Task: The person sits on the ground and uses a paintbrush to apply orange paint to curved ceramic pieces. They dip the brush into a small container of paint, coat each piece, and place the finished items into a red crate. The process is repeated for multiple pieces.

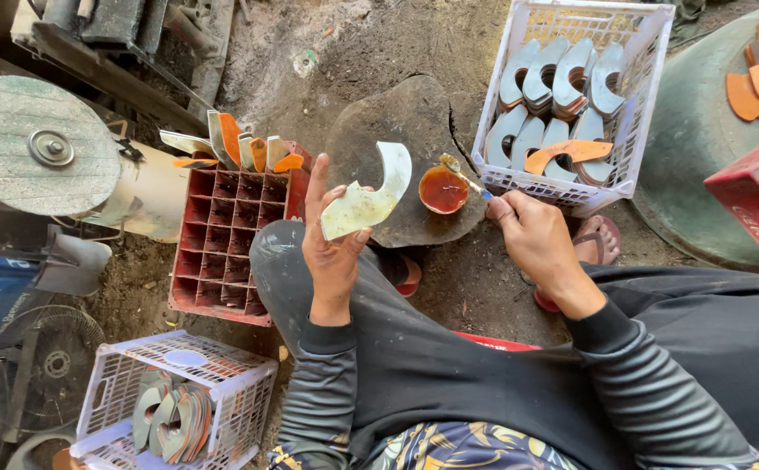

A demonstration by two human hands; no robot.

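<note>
1. Your left hand (pixel 332 252) pinches a pale, hook-shaped sole piece (pixel 369 200) between thumb and fingers, forefinger raised straight; the piece's long axis runs up and to the right, its curved end toward the stone.
2. Your right hand (pixel 536 239) is closed round a small brush (pixel 466 178), whose tip rests at the rim of the bowl of reddish glue (pixel 443 189).
3. The bowl sits on the flat stone (pixel 397 113), just right of the held piece, between your two hands; the right hand is the nearer to it.
4. Behind the brush stands a white crate (pixel 649 52) of stacked grey pieces, its near edge close to your right knuckles.
5. To your left a red compartment crate (pixel 223 252) holds upright pieces along its far edge.
6. Open room lies over your lap and the stone's left half; another white crate (pixel 223 365) sits by your left elbow.
</note>
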